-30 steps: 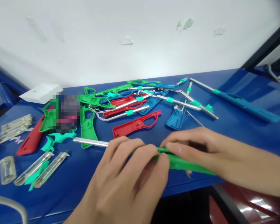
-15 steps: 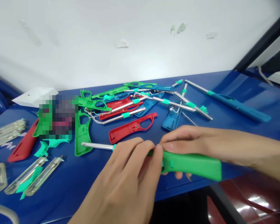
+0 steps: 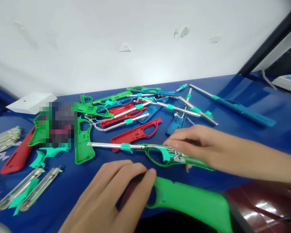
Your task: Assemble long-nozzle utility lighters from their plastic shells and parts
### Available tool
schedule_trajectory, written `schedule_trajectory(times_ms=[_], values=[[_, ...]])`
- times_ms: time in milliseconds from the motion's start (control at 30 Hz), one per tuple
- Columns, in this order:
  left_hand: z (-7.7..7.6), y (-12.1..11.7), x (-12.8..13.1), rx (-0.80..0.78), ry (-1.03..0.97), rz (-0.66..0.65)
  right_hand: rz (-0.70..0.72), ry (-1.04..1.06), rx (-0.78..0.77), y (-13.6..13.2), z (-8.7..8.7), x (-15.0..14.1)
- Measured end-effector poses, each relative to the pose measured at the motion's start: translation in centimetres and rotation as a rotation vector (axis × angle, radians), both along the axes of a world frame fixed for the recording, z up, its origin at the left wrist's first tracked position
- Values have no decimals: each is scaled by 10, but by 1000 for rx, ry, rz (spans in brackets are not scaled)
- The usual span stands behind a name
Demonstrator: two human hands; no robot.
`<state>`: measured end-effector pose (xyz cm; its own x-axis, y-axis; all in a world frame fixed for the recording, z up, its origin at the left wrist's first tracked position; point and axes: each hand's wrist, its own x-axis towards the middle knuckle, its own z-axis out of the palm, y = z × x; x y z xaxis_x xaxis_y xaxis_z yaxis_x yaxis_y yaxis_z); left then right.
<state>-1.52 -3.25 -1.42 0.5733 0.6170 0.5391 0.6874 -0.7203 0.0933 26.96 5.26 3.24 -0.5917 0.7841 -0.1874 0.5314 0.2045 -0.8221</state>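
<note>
My left hand (image 3: 111, 194) is closed on a green casing half (image 3: 191, 199) of a long-nosed lighter, its outer side up, near the front of the table. Just beyond it, my right hand (image 3: 191, 142) grips the other green half, a lighter body (image 3: 157, 160) with its inside showing. In that body lie white wires and a teal trigger (image 3: 165, 154). A metal tube (image 3: 106, 145) with a teal collar (image 3: 126, 148) sticks out to the left from it. The two halves are apart. My right fingertips are partly hidden.
Behind my hands, red (image 3: 138, 133), green and blue casing halves lie with several metal tubes. A whole blue lighter (image 3: 247, 113) lies at right. Clear fuel tanks (image 3: 42, 187), teal pieces and a red casing (image 3: 19, 155) are at left. A white box (image 3: 31, 102) stands by the wall (image 3: 87, 48).
The green casing half has come off the lighter body, moving toward me in my left hand. The wires and trigger inside now show. My right hand keeps hold of the body.
</note>
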Motion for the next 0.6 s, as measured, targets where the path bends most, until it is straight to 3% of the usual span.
schedule_trajectory(times_ms=[133,233,467,600], values=[[-8,1,-22,-113,134,11,-120,-124,400,-15,-13,7],[-9,4,-26,-108,141,16,-87,-184,587,-23,-21,9],[-2,14,9,12,-62,45,83,-147,735,-28,-27,10],[-7,22,23,-11,-10,43,88,-192,783,-35,-35,13]])
